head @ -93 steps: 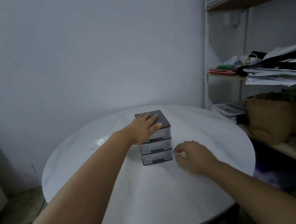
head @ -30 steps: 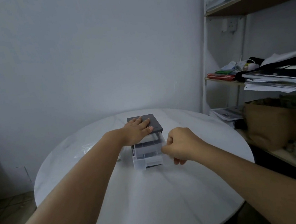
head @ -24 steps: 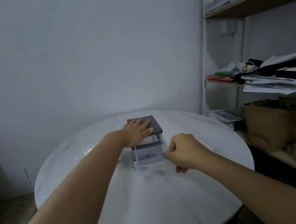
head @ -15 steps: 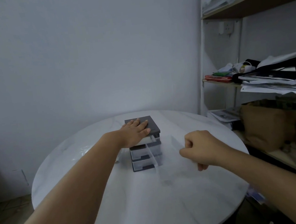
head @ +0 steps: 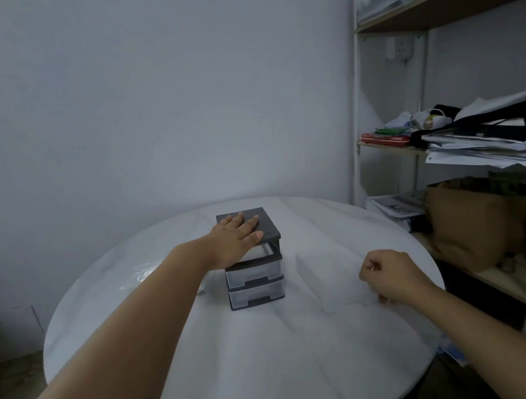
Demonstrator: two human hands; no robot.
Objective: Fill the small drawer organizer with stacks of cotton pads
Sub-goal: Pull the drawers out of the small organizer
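Observation:
A small dark grey drawer organizer (head: 254, 279) stands in the middle of the round white table (head: 276, 365). Its top slot is empty, while the two lower clear drawers are pushed in. My left hand (head: 236, 236) lies flat on the organizer's lid. The clear top drawer (head: 326, 273) rests on the table just right of the organizer. My right hand (head: 390, 278) is curled at the drawer's near right end and holds it. Crinkled clear plastic (head: 144, 272) lies left of the organizer, partly hidden by my left forearm. I cannot make out any cotton pads.
A white-framed shelf unit (head: 357, 140) stands close to the table's right side, loaded with papers, a red folder (head: 384, 139) and a brown paper bag (head: 472, 225). A plain wall rises behind the table.
My right hand pulled the top drawer fully out of the organizer, carried it to the right and set it down on the table. My left hand stayed flat on the lid.

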